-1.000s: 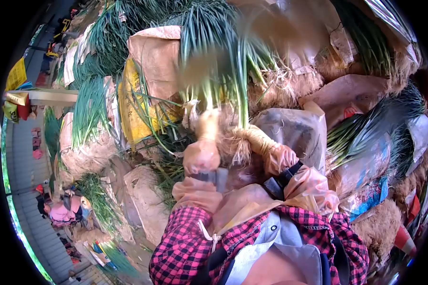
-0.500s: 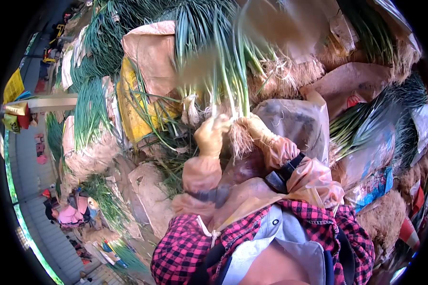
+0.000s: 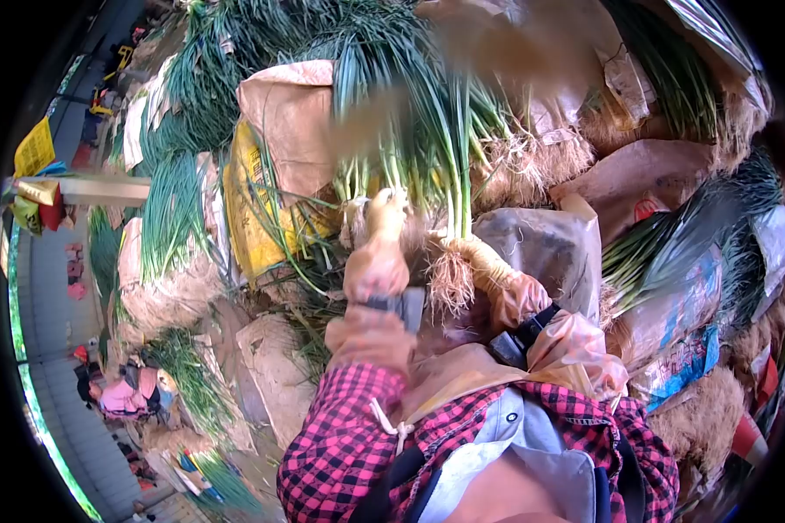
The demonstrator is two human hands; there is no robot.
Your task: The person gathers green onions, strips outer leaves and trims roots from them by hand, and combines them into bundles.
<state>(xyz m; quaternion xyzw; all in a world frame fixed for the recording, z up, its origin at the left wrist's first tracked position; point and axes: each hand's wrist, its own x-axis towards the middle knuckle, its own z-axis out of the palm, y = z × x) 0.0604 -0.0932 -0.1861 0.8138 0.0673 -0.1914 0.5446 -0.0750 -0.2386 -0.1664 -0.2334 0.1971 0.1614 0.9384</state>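
My right hand (image 3: 482, 256), in a pale yellow glove, is closed around the lower end of a bunch of scallions (image 3: 456, 196). Their stringy roots (image 3: 452, 283) hang below the fingers and the green leaves stretch upward. My left hand (image 3: 385, 218), gloved too, is at the white root ends of more scallions (image 3: 351, 179) lying just left of that bunch. Its fingers look closed on stalks there, though motion blurs them slightly. Translucent sleeve covers with dark bands are on both forearms.
A brown sack (image 3: 288, 109) and a yellow bag (image 3: 257, 209) lie at the left. A plastic-covered bundle (image 3: 541, 253) is beside my right hand. More scallions (image 3: 663, 248) lie to the right. Far left, a person in pink (image 3: 127, 392) is near more bundles.
My left hand has moved from beside the held bunch up to the scallions at its left. The right hand, still holding its bunch, has shifted slightly right and down.
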